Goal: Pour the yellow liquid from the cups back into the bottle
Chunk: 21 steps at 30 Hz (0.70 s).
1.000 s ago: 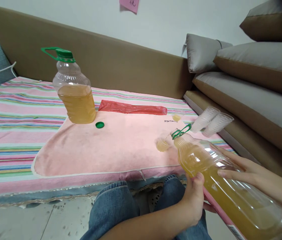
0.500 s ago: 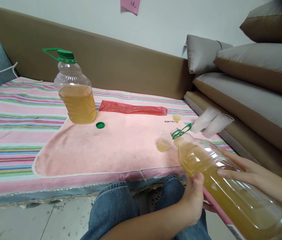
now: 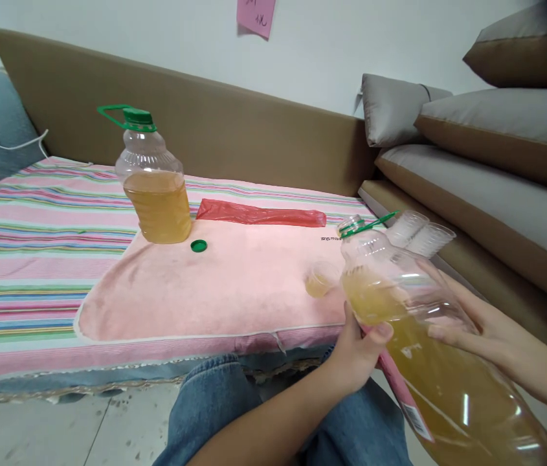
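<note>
A large clear plastic bottle (image 3: 428,362) of yellow liquid is tilted in my two hands, its uncapped neck up and to the left. My left hand (image 3: 360,349) grips its near side below the shoulder, beside a pink label. On the far side, my right hand (image 3: 467,317) is closed around the body, partly seen through the plastic. Just left of the bottle, a small clear cup (image 3: 320,281) with some yellow liquid stands on the pink cloth (image 3: 234,291). A green cap (image 3: 199,246) lies on that cloth.
A second capped bottle (image 3: 161,200) with a green handle stands at the back left. Beside it lies a red plastic bag (image 3: 258,213). Stacked clear cups (image 3: 428,236) lie behind the held bottle. Grey-brown cushions (image 3: 491,175) are piled on the right.
The held bottle has tipped more upright, its neck rising and its liquid dropping back from the mouth. Both hands have stayed on it. The view has shifted slightly.
</note>
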Available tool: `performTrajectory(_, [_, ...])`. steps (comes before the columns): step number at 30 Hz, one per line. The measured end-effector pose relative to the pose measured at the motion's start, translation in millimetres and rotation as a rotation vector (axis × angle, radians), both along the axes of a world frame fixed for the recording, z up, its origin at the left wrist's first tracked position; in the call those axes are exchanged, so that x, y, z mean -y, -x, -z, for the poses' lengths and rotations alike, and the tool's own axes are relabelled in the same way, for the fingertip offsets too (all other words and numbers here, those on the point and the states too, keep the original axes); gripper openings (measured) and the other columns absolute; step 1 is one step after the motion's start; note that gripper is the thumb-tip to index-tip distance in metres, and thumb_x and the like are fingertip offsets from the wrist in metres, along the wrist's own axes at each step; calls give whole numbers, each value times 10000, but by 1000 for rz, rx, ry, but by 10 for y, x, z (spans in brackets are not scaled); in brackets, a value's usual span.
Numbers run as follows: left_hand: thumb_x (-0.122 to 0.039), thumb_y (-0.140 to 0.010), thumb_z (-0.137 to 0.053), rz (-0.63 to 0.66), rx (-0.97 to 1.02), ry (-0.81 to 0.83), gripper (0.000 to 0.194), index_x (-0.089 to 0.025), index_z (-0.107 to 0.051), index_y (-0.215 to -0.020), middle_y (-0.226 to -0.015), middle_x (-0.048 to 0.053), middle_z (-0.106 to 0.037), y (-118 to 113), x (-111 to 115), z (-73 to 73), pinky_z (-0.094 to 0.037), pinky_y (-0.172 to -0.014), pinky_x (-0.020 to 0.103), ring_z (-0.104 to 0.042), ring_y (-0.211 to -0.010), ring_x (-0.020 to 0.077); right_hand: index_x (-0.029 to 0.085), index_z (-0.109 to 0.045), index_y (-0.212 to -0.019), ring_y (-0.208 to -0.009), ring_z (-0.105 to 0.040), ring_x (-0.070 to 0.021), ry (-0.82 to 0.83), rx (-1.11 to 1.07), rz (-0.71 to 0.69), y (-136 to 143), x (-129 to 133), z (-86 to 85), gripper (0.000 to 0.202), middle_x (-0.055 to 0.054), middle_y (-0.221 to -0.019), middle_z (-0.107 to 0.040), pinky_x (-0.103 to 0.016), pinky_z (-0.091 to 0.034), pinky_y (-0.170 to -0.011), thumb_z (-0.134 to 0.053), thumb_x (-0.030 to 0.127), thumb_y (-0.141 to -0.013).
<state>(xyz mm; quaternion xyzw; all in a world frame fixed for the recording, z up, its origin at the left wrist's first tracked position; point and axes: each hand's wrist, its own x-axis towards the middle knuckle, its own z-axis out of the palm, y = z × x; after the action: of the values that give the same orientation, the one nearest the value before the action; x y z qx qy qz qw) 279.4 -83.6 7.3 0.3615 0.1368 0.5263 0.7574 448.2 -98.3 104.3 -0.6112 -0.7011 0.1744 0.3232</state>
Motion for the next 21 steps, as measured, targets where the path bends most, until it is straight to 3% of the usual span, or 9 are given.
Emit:
performTrajectory(3, [-710,-650,-758,5,-60,-138,898,-163,-459,-1297,-1413,209,-537,214,-112,-65,-360,-1142,554,-493,-1336,382,388,-305,-1544,-1361,-500,-356,-13,-54,-43,131,63,22,910,-71,-1598,-382,-530,-478,-1040,-709,574,-751])
performTrajectory(6, [-656,-658,-788,-26,-142,-246,851,-169,-492,-1290,-1436,176,-523,504,-184,-155,-354,-1149,541,-453,-1367,381,389,-224,-1562,-1305,-554,-353,-139,-96,-82,326,104,65,963,-92,-1605,-349,-533,-500,-1034,-708,592,-754])
performTrajectory(11, [-668,-628,-797,-121,-379,-427,1071,-204,-348,-1482,-1412,159,-558,1127,-197,-387,-419,-1093,509,-514,-1307,393,340,-81,-1587,-1172,-640,-336,-211,-296,-183,793,61,215,1116,-136,-1307,-596,-534,-556,-968,-705,682,-728])
performTrajectory(13, [-684,-654,-765,-165,-479,-459,1049,-206,-347,-1489,-1394,153,-579,1402,-186,-485,-425,-1085,495,-536,-1287,391,333,-111,-1579,-1129,-655,-336,-221,-408,-221,1032,-7,278,1157,-131,-1218,-627,-525,-574,-936,-733,708,-679])
performTrajectory(17, [-690,-624,-773,-304,-653,-511,1019,-171,-425,-1428,-1381,160,-592,1957,-210,-622,-432,-1079,475,-540,-1281,399,324,-320,-1495,-1147,-619,-346,-253,-560,-317,1585,-231,354,1073,-139,-1221,-608,-545,-559,-946,-779,718,-608])
performTrajectory(21, [-698,-621,-770,-431,-783,-556,987,-153,-468,-1387,-1425,167,-554,2537,-328,-681,-431,-1081,464,-531,-1289,402,317,-139,-1555,-1155,-601,-327,-249,-728,-485,2198,-548,403,1220,-128,-1241,-572,-561,-524,-990,-801,697,-602])
